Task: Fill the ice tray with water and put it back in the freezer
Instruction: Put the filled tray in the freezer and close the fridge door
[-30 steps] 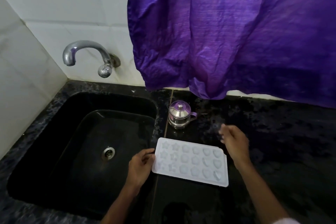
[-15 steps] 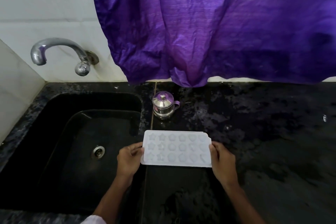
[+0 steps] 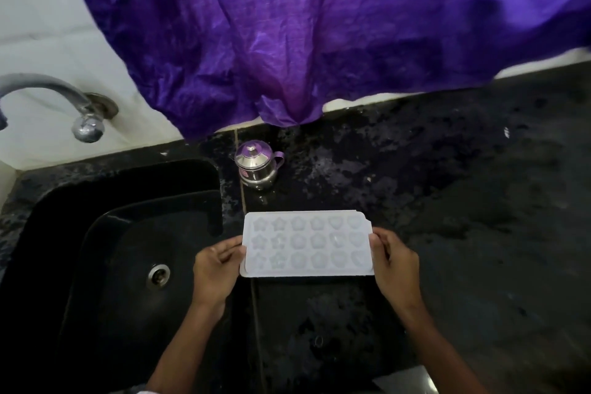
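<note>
Your left grip [image 3: 217, 269] and right grip [image 3: 395, 269] pinch the ice tray [image 3: 307, 243] by its ends. The pot [image 3: 257, 166] has a sticker [image 3: 245, 174] too small to read.

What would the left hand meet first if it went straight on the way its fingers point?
The ice tray, whose left end the left hand holds; beyond, perhaps the steel pot.
</note>
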Demonstrator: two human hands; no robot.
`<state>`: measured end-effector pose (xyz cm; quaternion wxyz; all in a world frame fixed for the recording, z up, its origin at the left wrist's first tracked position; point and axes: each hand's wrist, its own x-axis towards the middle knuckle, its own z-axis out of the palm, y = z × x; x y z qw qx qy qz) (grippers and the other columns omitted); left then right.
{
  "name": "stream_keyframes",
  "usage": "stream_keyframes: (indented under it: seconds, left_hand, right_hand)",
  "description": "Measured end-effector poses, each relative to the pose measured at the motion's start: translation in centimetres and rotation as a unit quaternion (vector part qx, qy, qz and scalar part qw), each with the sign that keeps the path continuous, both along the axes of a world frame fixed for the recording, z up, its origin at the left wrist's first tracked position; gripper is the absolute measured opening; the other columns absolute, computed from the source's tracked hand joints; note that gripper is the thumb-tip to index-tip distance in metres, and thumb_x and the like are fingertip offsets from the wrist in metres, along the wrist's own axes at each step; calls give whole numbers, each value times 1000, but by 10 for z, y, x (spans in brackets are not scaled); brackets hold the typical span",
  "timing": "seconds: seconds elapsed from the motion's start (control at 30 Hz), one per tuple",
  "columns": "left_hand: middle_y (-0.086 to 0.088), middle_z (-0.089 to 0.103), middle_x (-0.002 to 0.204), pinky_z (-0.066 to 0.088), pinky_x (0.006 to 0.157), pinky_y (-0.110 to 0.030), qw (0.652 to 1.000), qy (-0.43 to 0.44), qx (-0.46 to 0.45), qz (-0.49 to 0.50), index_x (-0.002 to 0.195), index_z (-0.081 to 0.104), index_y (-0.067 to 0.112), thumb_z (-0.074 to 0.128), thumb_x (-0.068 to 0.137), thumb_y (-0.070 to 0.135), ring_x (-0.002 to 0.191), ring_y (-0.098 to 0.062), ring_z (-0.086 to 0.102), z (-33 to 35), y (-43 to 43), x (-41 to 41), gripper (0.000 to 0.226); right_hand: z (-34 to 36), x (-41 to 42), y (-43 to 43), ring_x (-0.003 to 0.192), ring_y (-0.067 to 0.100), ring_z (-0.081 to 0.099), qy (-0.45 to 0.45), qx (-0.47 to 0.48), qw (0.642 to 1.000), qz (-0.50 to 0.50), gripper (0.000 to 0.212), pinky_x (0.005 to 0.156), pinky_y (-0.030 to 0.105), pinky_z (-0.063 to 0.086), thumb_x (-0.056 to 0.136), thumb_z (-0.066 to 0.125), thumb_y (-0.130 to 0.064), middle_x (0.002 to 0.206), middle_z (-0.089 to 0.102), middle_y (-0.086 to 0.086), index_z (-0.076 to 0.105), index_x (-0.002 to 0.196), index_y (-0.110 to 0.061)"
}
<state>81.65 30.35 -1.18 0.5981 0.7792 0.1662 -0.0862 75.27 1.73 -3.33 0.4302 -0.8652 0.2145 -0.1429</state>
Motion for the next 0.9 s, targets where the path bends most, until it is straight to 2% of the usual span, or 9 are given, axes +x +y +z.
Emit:
stream_keyframes:
  seconds: [0.13, 0.27, 0.33, 0.47, 0.63, 0.7, 0.8, 0.9]
  left_hand:
    - [2, 78, 92, 61, 70, -18, 997, -6, -22, -72, 112, 72, 11, 68, 92, 5, 84, -8, 76, 13, -1, -6, 21]
    - [-4, 79, 97, 62, 81, -35, 988, 13, -31, -150, 118, 71, 6, 68, 93, 7, 89, -16, 76, 18, -4, -13, 25]
    - [-4, 79, 97, 62, 81, -34, 981, 23, -34, -190, 118, 71, 7, 67, 93, 6, 88, -16, 76, 18, -8, -20, 25]
    - [5, 79, 88, 62, 72, -23, 961, 44, -37, -269, 113, 72, 13, 67, 92, 5, 84, -11, 76, 20, -21, -37, 22]
    - [6, 79, 87, 61, 66, -19, 926, 65, -24, -370, 113, 71, 14, 67, 92, 5, 84, -11, 76, 20, -49, -66, 23]
    - [4, 79, 89, 60, 64, -19, 909, 66, -15, -411, 114, 71, 14, 68, 93, 5, 85, -12, 76, 21, -65, -80, 24]
    - [1, 79, 92, 59, 62, -18, 883, 65, -4, -466, 114, 72, 14, 68, 92, 6, 84, -12, 77, 21, -95, -102, 24]
    - [4, 80, 91, 60, 65, -20, 853, 67, 8, -518, 114, 72, 14, 69, 92, 6, 86, -13, 76, 19, -129, -129, 23]
  right_hand:
    - [11, -42, 11, 78, -5, 62, -1, 29, 996, -83, 19, 66, 1, 40, 99, 56, -20, 86, 67, -12, 69, 110, -13]
    - [14, -90, 26, 82, -15, 59, 0, 55, 983, -175, 19, 67, -1, 38, 98, 56, -21, 88, 65, -15, 69, 109, -13]
    - [12, -117, 35, 82, -18, 58, -2, 65, 973, -223, 17, 67, -1, 39, 98, 56, -19, 87, 65, -19, 70, 107, -14]
    - [11, -171, 52, 80, -5, 63, 6, 82, 948, -309, 16, 64, 8, 45, 97, 56, -21, 86, 69, -16, 70, 104, -17]
    - [11, -239, 66, 80, 7, 66, 23, 87, 912, -401, 18, 65, 23, 51, 99, 53, -21, 88, 69, -9, 68, 107, -14]
    - [8, -267, 71, 82, 8, 66, 26, 97, 893, -438, 19, 65, 24, 53, 99, 53, -21, 92, 70, -6, 67, 108, -13]
    - [6, -305, 75, 83, 7, 68, 13, 126, 855, -503, 17, 69, 31, 58, 99, 53, -22, 91, 70, -11, 67, 108, -16]
    - [6, -341, 79, 82, 2, 66, -6, 138, 814, -565, 17, 65, 18, 55, 99, 53, -22, 90, 68, -14, 66, 108, -17]
